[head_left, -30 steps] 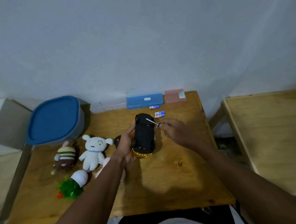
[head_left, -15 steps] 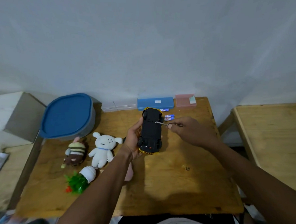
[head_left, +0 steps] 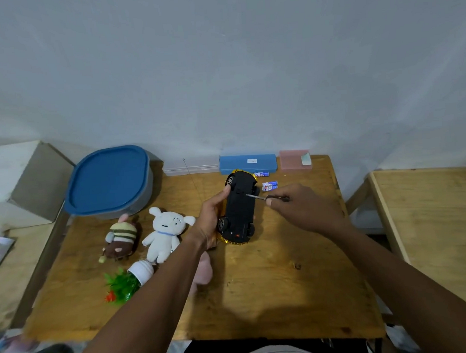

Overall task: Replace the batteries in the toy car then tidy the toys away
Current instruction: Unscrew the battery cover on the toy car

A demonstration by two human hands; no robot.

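My left hand (head_left: 212,220) grips the toy car (head_left: 239,208), which is turned upside down so its black underside and wheels face up over the wooden table (head_left: 272,282). My right hand (head_left: 301,208) pinches a small screwdriver (head_left: 257,197) whose metal tip touches the car's underside near its far end. Loose blue batteries (head_left: 268,185) lie just beyond the car, and one more battery (head_left: 261,174) sits by the blue case. Soft toys wait at the left: a white plush (head_left: 164,231), a striped brown plush (head_left: 120,240), a pink plush (head_left: 203,269) partly under my left arm.
A grey tub with a blue lid (head_left: 109,180) stands at the table's back left. A blue case (head_left: 247,163), a pink box (head_left: 294,160) and a clear box (head_left: 191,166) line the wall. A small fake plant (head_left: 129,281) lies tipped over. A second table (head_left: 431,220) is at the right.
The view has shifted, so everything sits further right in frame. The car has tilted to show its wheels more, and the screwdriver tip stays on its underside.
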